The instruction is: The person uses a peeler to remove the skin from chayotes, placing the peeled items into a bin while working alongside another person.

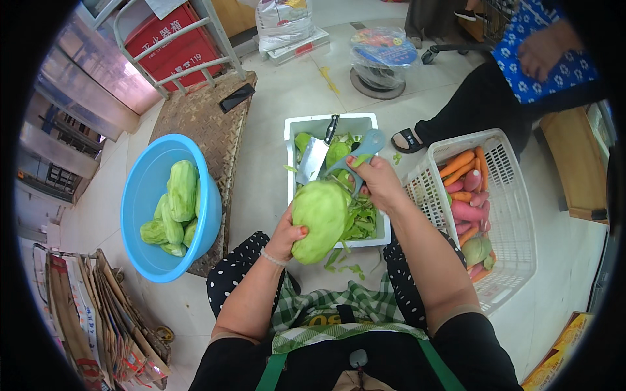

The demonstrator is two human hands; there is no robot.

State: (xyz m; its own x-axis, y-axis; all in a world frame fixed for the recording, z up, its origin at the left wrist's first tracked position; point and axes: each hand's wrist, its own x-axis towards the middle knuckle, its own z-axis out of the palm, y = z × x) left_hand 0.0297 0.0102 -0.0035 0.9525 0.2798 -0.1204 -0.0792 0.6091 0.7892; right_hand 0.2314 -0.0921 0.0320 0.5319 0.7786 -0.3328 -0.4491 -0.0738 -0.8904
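My left hand [284, 237] grips a large pale green vegetable [320, 220], perhaps a kohlrabi, over the near edge of a white foam box [384, 234]. In my right hand [379, 181] is a blue-grey peeler [349, 166], held by the vegetable's far side, with a green strip of peel at the thumb. A cleaver [313, 159] with a black handle rests across the box's left part. Around it in the box lie green vegetables and leafy peelings [362, 220]. Left of me, a blue plastic basin [132, 210] holds several peeled green vegetables [182, 190].
A white plastic crate [518, 234] of carrots and pink radishes stands at right. The basin sits by a metal platform trolley [195, 117] carrying a phone [237, 97]. Folded cardboard [107, 313] stands lower left. Another person's sandalled foot [408, 140] is beyond the crate. Peel scraps lie on the floor.
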